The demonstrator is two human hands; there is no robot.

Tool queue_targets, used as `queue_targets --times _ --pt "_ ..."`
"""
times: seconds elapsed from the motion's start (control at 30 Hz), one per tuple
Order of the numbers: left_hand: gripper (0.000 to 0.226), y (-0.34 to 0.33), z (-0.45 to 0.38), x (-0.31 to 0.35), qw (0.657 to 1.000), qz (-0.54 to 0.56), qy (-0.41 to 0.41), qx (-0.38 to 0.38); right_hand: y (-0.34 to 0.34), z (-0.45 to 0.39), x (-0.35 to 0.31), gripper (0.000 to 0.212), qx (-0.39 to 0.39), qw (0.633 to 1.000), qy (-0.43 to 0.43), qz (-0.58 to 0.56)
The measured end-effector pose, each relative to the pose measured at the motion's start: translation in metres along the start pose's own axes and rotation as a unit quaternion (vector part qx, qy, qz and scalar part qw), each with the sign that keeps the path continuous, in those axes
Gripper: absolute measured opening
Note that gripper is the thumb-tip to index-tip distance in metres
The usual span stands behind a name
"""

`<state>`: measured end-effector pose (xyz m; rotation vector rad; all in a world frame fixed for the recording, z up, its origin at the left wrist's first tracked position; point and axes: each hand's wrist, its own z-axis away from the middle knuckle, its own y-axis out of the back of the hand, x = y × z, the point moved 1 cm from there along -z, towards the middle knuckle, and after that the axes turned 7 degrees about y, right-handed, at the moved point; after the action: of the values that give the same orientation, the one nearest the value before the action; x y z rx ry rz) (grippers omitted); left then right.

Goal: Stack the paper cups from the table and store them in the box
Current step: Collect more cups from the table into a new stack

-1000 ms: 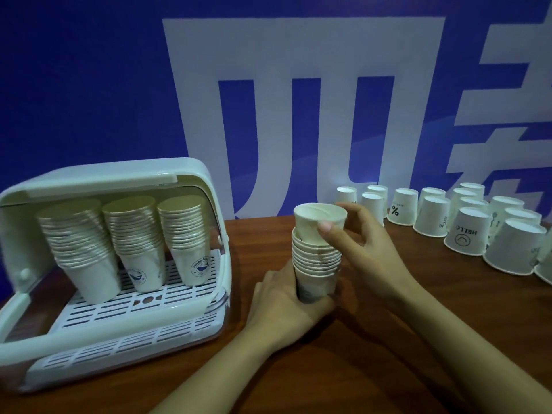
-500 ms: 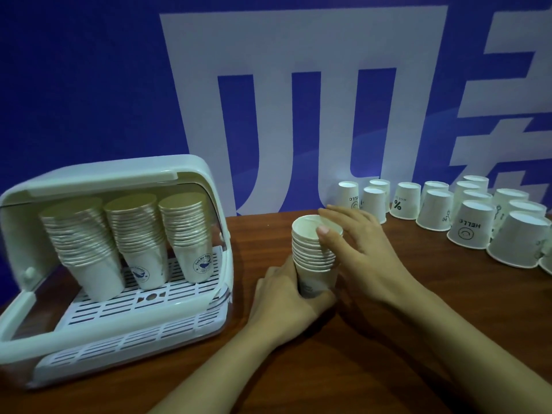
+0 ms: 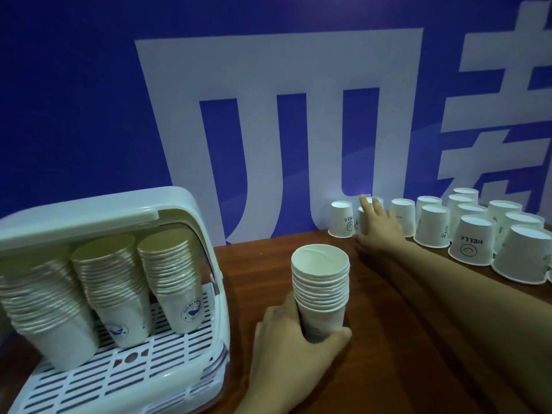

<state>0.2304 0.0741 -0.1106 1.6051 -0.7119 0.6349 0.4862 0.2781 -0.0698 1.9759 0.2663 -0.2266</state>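
Change since the earlier frame: we see the right hand (image 3: 377, 223) gone from the rim of the stack, its arm now stretched to the far row of cups; the left hand has not moved off the stack.
Left hand (image 3: 294, 333): we see it grasping the lower part of the stack of paper cups (image 3: 321, 289), thumb and fingers wrapped round the bottom cup.
Stack of paper cups: upright, mouths up, standing on the wooden table (image 3: 403, 339) just right of the box.
Right hand: fingers extended over an upturned cup in the row (image 3: 366, 222); it touches that cup, but we cannot tell whether it has closed round it.
Loose cups (image 3: 470, 245): a group of white cups, mouths down, along the back right of the table against the blue wall (image 3: 89, 100); several carry a printed "HELLO" and a face.
Box (image 3: 191, 231): white, lid raised, at the left of the table.
Box contents: three tilted stacks of cups (image 3: 115, 291) side by side on the slotted white tray (image 3: 143, 375).
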Motion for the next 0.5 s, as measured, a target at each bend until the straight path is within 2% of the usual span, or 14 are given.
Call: queue_targets --times 0.03,0.1,0.2,0.3,0.4,0.5 --pt "0.068 0.001 0.000 0.001 1.000 0.000 -0.002 0.003 -0.004 -0.004 0.002 0.097 -0.011 1.000 -0.010 0.009" --pt "0.063 0.004 0.000 0.003 1.000 -0.005 0.001 0.001 -0.006 -0.002 0.004 0.098 0.020 0.999 -0.023 0.028" --pt "0.062 0.005 0.001 0.004 1.000 -0.003 0.016 -0.007 -0.002 0.022 -0.001 0.073 0.121 0.992 -0.017 -0.037" --pt "0.067 0.004 0.001 0.004 1.000 -0.003 0.022 -0.007 0.011 0.058 -0.006 0.052 0.172 0.977 -0.001 -0.127" --pt "0.057 0.007 0.005 0.009 1.000 -0.014 0.024 -0.012 0.031 0.096 -0.010 0.055 0.139 0.977 -0.014 -0.161" --pt "0.065 0.007 0.006 0.009 0.999 -0.017 0.031 -0.014 0.041 0.134 -0.015 0.072 0.073 0.983 -0.048 -0.161"
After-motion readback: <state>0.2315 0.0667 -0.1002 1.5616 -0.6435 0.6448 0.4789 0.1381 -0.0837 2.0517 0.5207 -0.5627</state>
